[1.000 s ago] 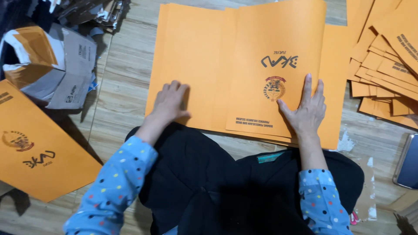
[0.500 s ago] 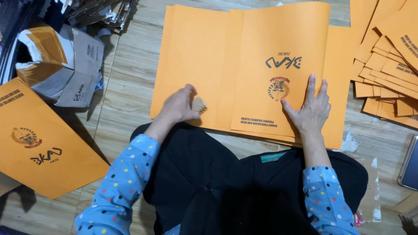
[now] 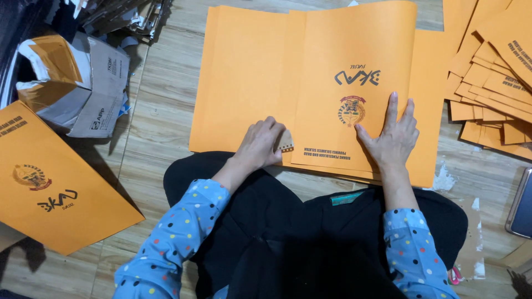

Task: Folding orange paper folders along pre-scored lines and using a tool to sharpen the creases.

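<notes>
Orange folder (image 3: pixel 354 50) printed with dark emblem, flat

two bare hands (image 3: pixel 260 147); one large folded orange paper sheet with dark print (image 3: pixel 354 83); one separate orange printed envelope (image 3: pixel 50 182); one torn grey cardboard box (image 3: pixel 83 83); one heap of small orange paper pieces (image 3: pixel 493 83), too overlapped to count

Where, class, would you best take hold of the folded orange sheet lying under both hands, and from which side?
Probably at its far edge, coming from above. The orange sheet lies flat on the floor, and its near part is pinned by the left hand and the right hand. The far edge is bare, so fingers could slip under it and pinch it there.
</notes>
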